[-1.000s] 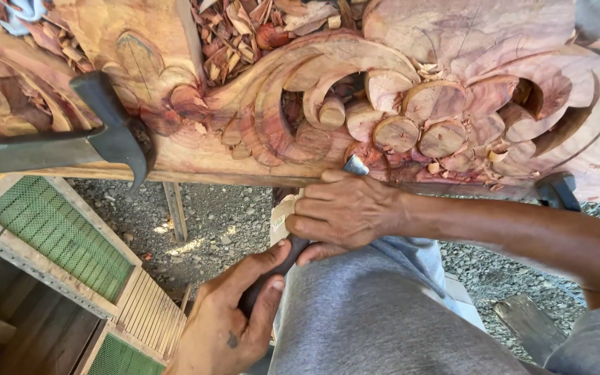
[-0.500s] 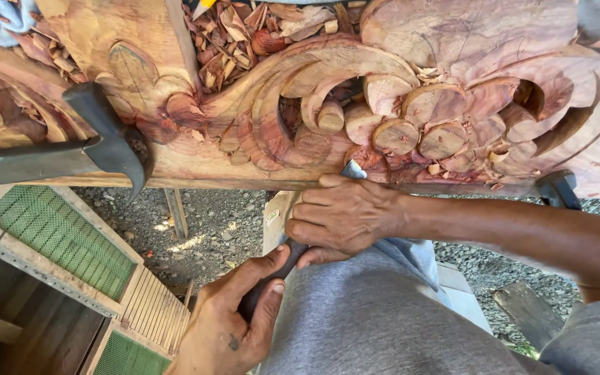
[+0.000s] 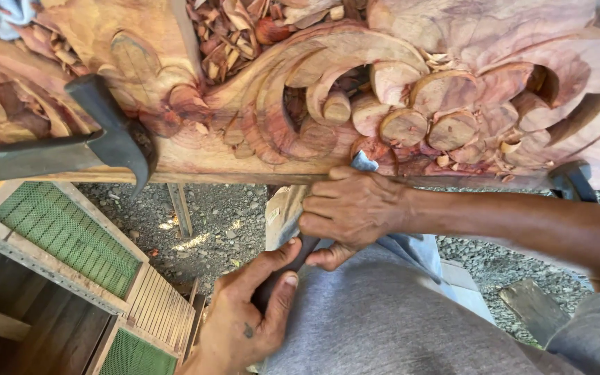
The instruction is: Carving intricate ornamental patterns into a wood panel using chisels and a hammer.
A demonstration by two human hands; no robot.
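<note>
We are in the middle of cutting relief into the broad reddish-brown carved wood panel (image 3: 300, 104), working its lower edge at about six o'clock from the big scroll. Our right hand (image 3: 352, 208) is wrapped tight around the steel carving chisel (image 3: 364, 162), whose pale blade tip shows just above the knuckles, touching the panel's edge. Our left hand (image 3: 244, 316), at seven o'clock from the right one, has thumb and fingers closed on the chisel's dark handle end (image 3: 293, 260), so both hands are clamped on the one tool.

We judge this a paring step, pushed by hand. The next move, as we read it, calls for a steady, shallow push along the grain, with the right hand guiding the edge so it does not dig in and tear the rounded lobes nearby.

The dark iron hammer with a long grey handle (image 3: 109, 146) rests untouched on the panel at nine o'clock from the chisel, its head hanging over the edge. Loose curled wood shavings (image 3: 244, 28) fill the hollows at twelve o'clock. Below the panel lies grey gravel ground (image 3: 223, 215). At eight o'clock stands a wooden frame with green mesh panels (image 3: 64, 236). Our grey trousers (image 3: 397, 319) fill the bottom, and a dark clamp-like piece (image 3: 572, 182) sits at three o'clock, too hidden to identify.
</note>
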